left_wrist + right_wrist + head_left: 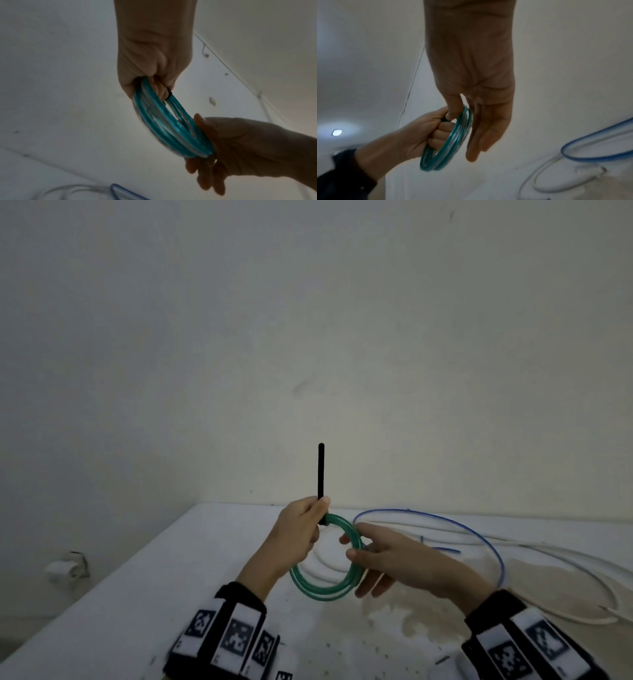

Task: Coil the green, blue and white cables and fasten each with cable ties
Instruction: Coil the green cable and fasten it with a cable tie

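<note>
The green cable (322,594) is wound into a small coil held upright above the white table (137,604). My left hand (315,518) grips the coil's top left together with a black cable tie (321,470), whose long tail stands straight up. My right hand (370,553) pinches the coil's right side between thumb and fingers. In the left wrist view the coil (164,121) runs from my left fist (150,65) down to the right hand (240,146). The right wrist view shows the coil (447,148) between thumb and straight fingers (481,135). The blue cable (479,535) and white cable (565,559) lie loose behind.
The table's left edge runs diagonally at the lower left, and its back edge meets a plain wall. A small fixture (65,568) sits low on the wall beyond the left edge. The loose blue (590,157) and white (544,186) cables cover the table's right half.
</note>
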